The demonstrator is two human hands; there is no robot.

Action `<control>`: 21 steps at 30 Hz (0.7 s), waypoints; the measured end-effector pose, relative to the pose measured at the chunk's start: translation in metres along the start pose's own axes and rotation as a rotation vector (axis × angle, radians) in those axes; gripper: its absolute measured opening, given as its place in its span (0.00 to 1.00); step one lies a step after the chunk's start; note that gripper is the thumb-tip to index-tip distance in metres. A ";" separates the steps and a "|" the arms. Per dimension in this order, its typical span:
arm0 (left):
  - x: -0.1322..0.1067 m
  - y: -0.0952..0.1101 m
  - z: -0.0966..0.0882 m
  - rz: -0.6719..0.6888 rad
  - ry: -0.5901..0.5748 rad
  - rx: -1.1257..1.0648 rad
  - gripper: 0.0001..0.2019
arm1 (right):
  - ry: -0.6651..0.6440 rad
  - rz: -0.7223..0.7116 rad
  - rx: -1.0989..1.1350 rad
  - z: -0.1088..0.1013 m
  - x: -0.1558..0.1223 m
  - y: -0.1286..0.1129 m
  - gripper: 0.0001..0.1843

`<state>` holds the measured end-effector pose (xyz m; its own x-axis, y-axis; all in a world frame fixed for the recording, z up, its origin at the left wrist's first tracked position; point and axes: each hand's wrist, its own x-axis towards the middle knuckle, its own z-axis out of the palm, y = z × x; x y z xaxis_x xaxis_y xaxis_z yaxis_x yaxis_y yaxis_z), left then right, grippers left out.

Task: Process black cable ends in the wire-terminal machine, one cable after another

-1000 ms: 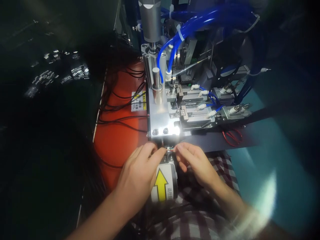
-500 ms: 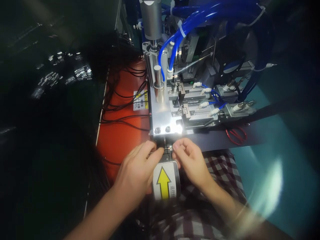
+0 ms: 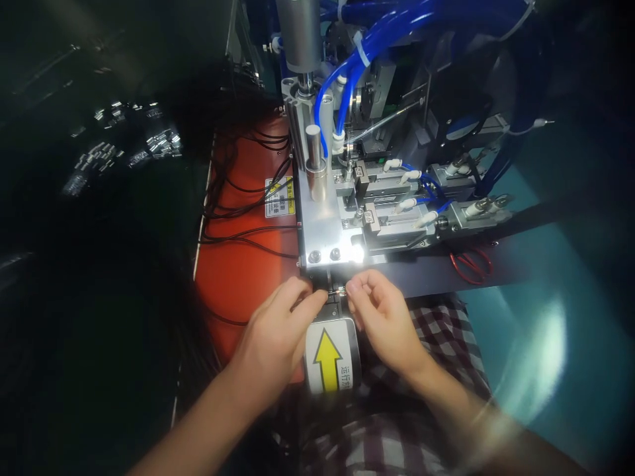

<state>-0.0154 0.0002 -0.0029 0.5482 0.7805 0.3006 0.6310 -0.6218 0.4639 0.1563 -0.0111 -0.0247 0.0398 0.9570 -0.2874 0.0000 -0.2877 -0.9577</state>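
Observation:
My left hand (image 3: 278, 324) is closed in a pinch at the front of the machine, its thumb and finger on a thin dark cable whose end points right. Facing it, my right hand (image 3: 380, 311) pinches near a small shiny metal piece (image 3: 342, 291); the fingertips cover most of what they hold. Only a narrow gap separates the two pinches. Beneath them lies a narrow dark guide (image 3: 333, 309), with a white plate bearing a yellow arrow (image 3: 327, 360) in front of it.
Behind my hands stands a metal press block (image 3: 320, 225) with blue air hoses (image 3: 391, 43) and clamp slides (image 3: 397, 215). Black cables (image 3: 248, 231) cross an orange surface (image 3: 238, 277) at left. Small shiny parts (image 3: 166, 142) lie farther left. A red wire loop (image 3: 469, 266) is at right.
The view has shifted slightly. Both hands keep their pinches at the guide, and my right hand sits a little higher and farther right.

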 end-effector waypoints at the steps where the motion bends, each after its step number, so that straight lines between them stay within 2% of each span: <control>1: -0.001 0.000 0.000 -0.003 -0.006 0.004 0.14 | 0.003 0.011 0.003 0.000 0.000 -0.001 0.13; 6: -0.001 0.000 0.001 -0.022 -0.043 0.057 0.16 | -0.045 0.149 0.065 -0.001 0.002 -0.008 0.15; 9: 0.000 0.001 0.001 -0.020 -0.028 0.077 0.15 | -0.117 0.168 0.063 -0.005 0.002 -0.005 0.18; 11: 0.001 0.002 0.001 -0.020 -0.017 0.078 0.15 | -0.118 0.125 0.009 -0.006 0.002 0.000 0.20; 15: 0.000 0.001 0.001 -0.019 -0.020 0.063 0.15 | -0.008 -0.022 -0.125 -0.001 0.003 0.012 0.20; 21: -0.002 0.001 0.002 -0.043 0.017 -0.002 0.13 | 0.012 -0.110 0.053 0.008 0.004 0.012 0.16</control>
<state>-0.0148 -0.0016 -0.0044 0.5113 0.8072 0.2948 0.6524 -0.5879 0.4783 0.1483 -0.0105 -0.0378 0.0544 0.9820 -0.1810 -0.0475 -0.1786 -0.9828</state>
